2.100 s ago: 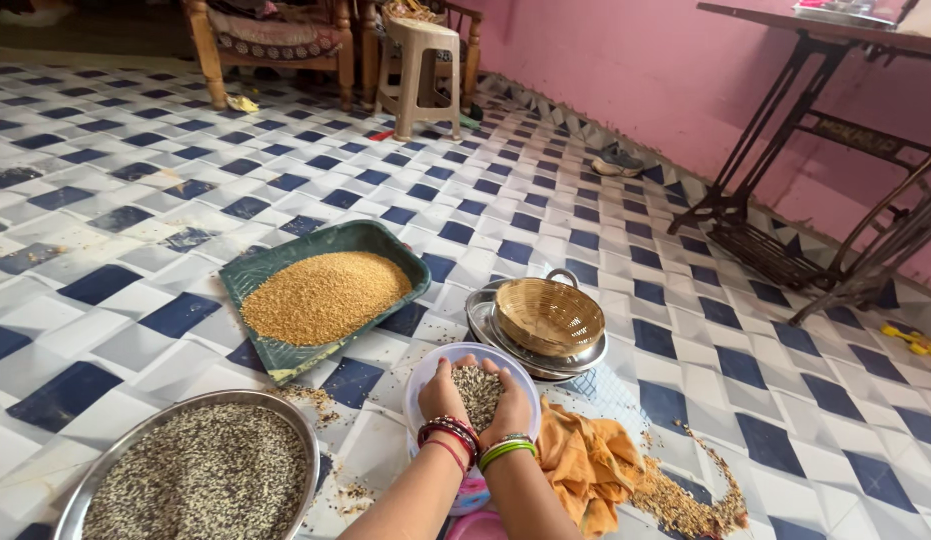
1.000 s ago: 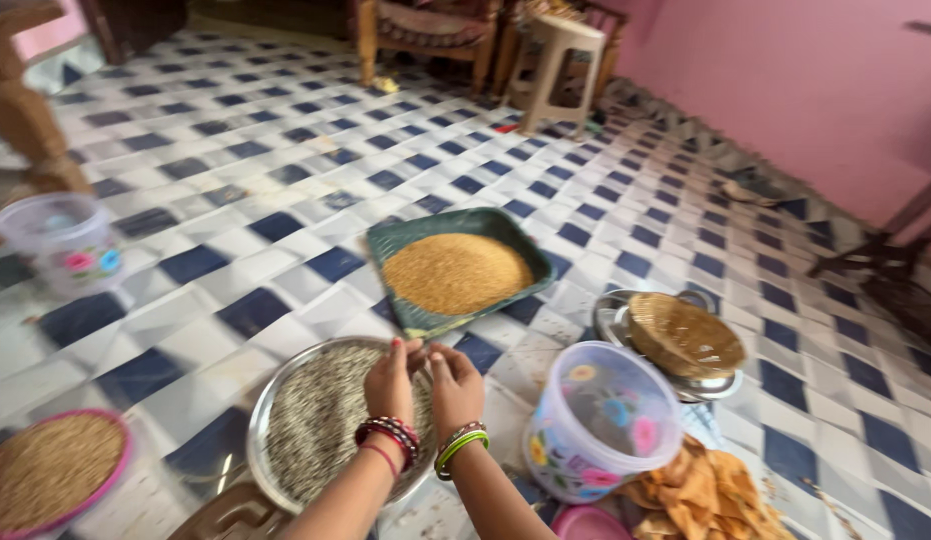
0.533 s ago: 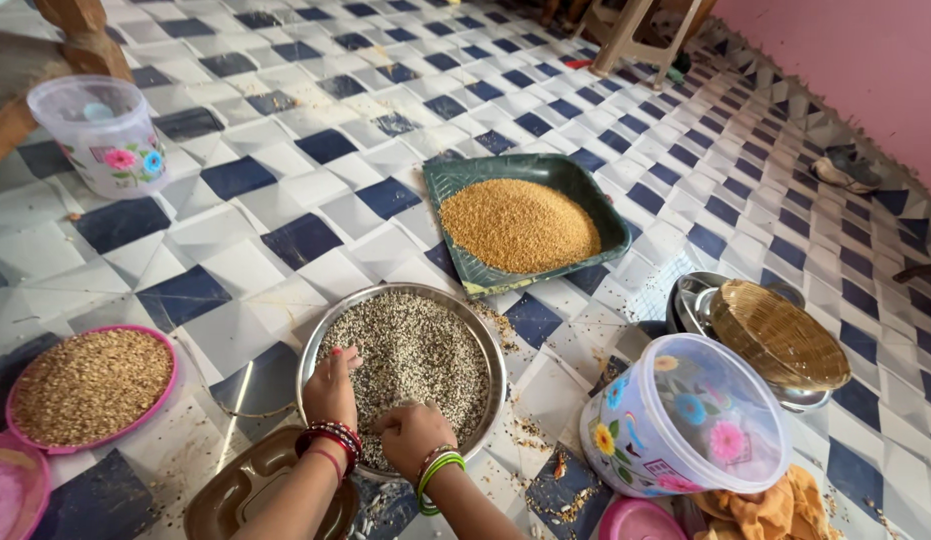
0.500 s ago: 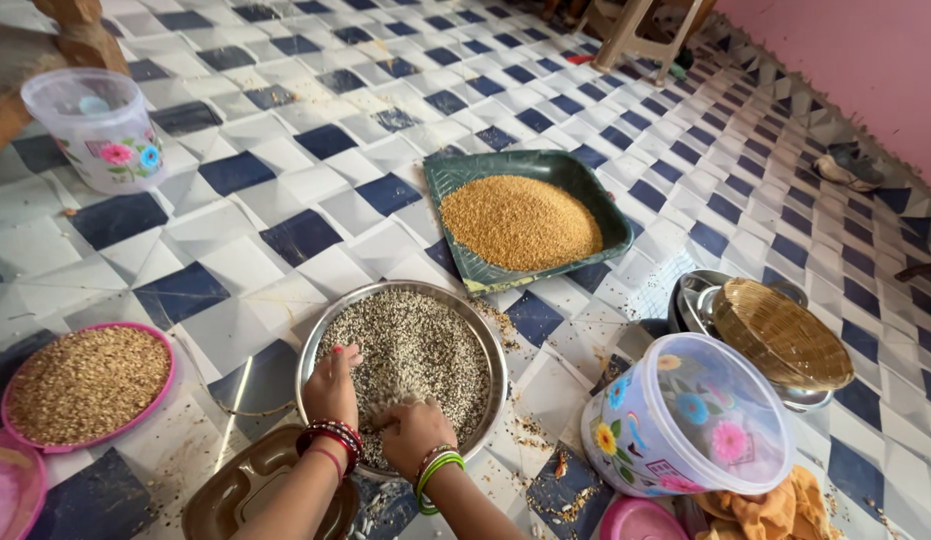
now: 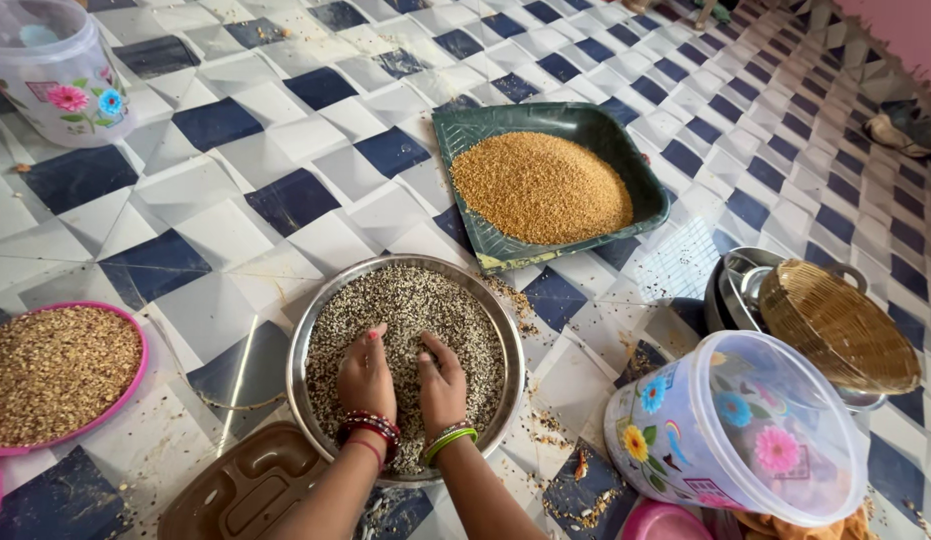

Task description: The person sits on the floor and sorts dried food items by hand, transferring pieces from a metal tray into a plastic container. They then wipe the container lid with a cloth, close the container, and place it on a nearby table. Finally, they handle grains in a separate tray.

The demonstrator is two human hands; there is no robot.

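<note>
Your forearms are bare, with no sleeves showing. Your left hand wears a stack of red and dark beaded bangles at the wrist; your right hand wears green and multicoloured bangles.

Two translucent plastic tubs with flower prints are seen: one at far left, one tipped at lower right, possibly bearing a small label.

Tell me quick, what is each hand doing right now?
Left hand: open, palm down in the mixed grain of the steel plate.
Right hand: open, cupped in the same grain.
</note>
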